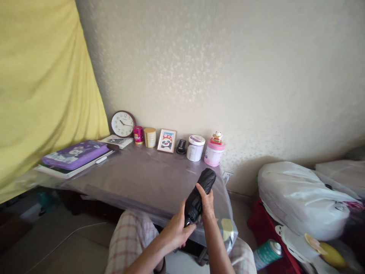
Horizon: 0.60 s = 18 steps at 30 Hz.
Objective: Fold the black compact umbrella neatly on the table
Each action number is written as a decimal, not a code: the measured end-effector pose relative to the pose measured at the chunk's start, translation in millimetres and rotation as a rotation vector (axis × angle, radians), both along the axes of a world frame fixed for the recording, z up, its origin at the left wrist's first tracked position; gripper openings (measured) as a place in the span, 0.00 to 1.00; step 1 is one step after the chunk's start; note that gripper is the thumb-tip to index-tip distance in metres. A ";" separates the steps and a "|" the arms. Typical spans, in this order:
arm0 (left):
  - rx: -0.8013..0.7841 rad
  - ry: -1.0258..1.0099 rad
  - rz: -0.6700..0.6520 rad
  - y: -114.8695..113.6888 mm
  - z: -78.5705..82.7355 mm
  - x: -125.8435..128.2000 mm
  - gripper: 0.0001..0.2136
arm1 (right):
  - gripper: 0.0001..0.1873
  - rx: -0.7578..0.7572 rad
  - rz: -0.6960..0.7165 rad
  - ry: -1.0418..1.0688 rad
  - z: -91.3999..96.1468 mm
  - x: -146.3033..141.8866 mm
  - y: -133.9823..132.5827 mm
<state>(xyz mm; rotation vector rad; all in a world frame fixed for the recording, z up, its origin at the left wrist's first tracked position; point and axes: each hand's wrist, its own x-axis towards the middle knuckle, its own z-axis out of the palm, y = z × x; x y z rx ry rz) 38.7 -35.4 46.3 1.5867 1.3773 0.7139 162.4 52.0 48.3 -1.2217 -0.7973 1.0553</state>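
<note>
I hold a folded black umbrella (201, 192) with both hands over the right end of a plastic-covered table (137, 179). My left hand (176, 230) wraps around its lower end near the handle. My right hand (207, 203) grips the middle of the folded canopy from the right side. The umbrella points up and away from me, tilted to the right. My legs in checked trousers (127, 243) show below.
Along the wall stand a round clock (123, 123), small tins (138, 134), a framed panda picture (167, 140), a white tub (195, 147) and a pink jar (214, 152). Purple case on books (74, 154) lies at left. White plastic bags (302, 198) pile at right, yellow curtain (42, 87) at left.
</note>
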 end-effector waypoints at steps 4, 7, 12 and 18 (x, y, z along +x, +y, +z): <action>-0.022 -0.242 0.003 18.4 22.6 -9.8 0.45 | 0.30 -0.016 -0.003 -0.033 -0.4 0.8 3.4; 0.008 -0.376 -0.018 29.9 30.6 -3.6 0.43 | 0.31 -0.022 -0.012 -0.083 1.4 -1.6 4.8; 0.028 -0.594 -0.038 29.4 30.8 7.9 0.34 | 0.37 -0.001 0.003 -0.185 11.2 -5.6 2.4; -0.162 -0.632 -0.002 24.1 25.6 6.4 0.30 | 0.45 0.264 -0.070 -0.750 15.7 0.0 1.1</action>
